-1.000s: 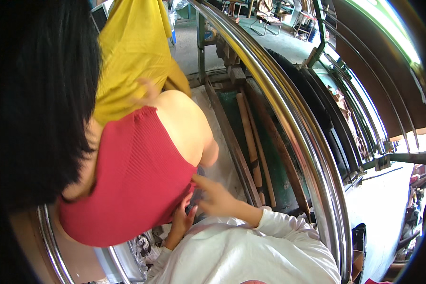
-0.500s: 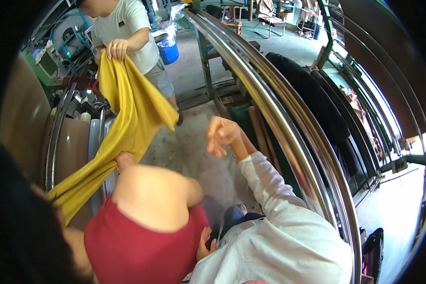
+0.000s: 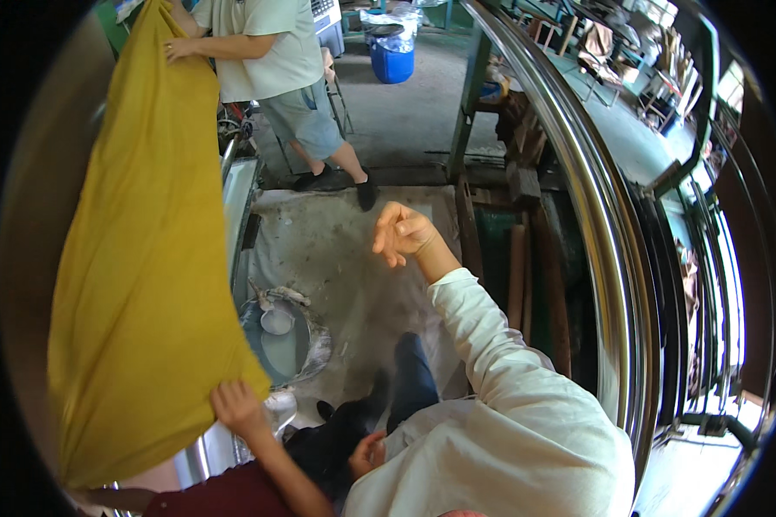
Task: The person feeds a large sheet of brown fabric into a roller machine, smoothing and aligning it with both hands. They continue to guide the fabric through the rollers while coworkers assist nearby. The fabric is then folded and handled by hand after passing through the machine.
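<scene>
My right hand (image 3: 403, 234) is raised in front of me over the floor, fingers loosely bent and apart, with nothing in it. My left hand (image 3: 368, 454) rests low against the side of my white shirt (image 3: 491, 448); its fingers are loosely curled, partly hidden, and no held thing shows. To my left a wide yellow cloth (image 3: 147, 258) hangs stretched out. A co-worker's hand (image 3: 240, 407), from a person in dark red beside me, grips its near lower edge. A second person (image 3: 263, 52) in a pale shirt holds its far upper end with both hands.
A round tub (image 3: 289, 349) of greyish liquid with a ladle-like scoop (image 3: 276, 320) stands on the floor beside the cloth. Long shiny metal rails (image 3: 569, 129) curve along my right. A blue bin (image 3: 392, 60) stands farther back. A big brown roller (image 3: 39, 215) is at the left.
The yellow cloth has spread from a gathered strip into a broad sheet. The person in red has leaned lower left. My view has shifted; my right hand stays raised, my left fingers are more curled.
</scene>
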Motion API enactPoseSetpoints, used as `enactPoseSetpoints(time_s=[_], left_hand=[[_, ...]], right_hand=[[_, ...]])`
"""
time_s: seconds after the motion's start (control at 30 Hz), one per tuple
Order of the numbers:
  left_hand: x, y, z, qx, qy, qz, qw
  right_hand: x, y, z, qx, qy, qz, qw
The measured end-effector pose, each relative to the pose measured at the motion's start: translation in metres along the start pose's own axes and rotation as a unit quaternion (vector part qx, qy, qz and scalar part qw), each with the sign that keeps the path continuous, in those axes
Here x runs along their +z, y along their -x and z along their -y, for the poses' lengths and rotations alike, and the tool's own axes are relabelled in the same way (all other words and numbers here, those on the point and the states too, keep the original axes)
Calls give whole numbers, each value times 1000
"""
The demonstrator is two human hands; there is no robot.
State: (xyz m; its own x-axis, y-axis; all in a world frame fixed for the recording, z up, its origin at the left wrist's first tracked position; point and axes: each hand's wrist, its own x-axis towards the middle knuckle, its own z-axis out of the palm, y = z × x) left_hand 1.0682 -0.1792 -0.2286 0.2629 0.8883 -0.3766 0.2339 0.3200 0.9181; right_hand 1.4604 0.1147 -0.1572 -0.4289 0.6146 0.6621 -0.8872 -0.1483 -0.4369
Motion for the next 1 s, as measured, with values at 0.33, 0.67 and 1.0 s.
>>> enactPoseSetpoints(time_s=[0.33,0.67,1.0], left_hand=[[-4,-305,-233,34,-35,5,999],[170,-661,-452,202,-171,294,918],[355,-896,-577,194,-56,306,930]], right_hand=[[-89,-1,200,106,152,-202,962],[-183,68,306,1,198,-524,828],[-353,-44,492,8,190,-677,711]])
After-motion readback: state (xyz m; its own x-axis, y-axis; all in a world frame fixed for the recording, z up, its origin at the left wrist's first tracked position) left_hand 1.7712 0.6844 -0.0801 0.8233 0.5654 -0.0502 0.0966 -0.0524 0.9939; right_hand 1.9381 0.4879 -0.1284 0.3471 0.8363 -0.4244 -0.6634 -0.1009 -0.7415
